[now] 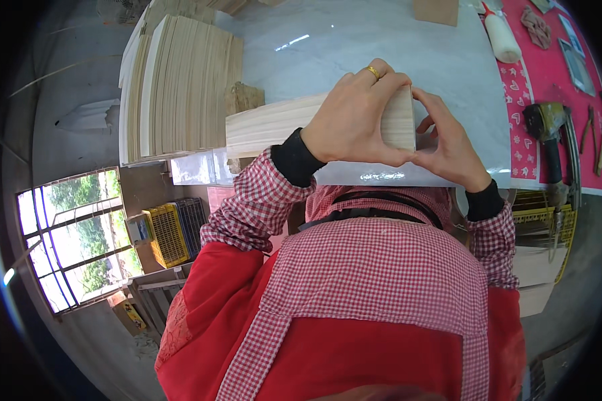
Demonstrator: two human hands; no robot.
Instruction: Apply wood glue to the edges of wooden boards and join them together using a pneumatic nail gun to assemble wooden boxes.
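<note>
Pale wood (274, 125) sits over the worktop (374, 50), right of the tall board stack (187, 93). At the end away from that stack, the left hand (358, 113) pinches both edges; the right hand (450, 140) curls round the corners. I'd keep fingertip pressure even, holding that end square.

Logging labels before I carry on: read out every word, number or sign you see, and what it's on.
No text can be read.
Wood: no lettering visible.
Bottle: none readable.
Yellow tool: any marks too blurred.
Pink strip: printed hearts, no readable words.
Yellow patch, lower left: too small to read.
</note>
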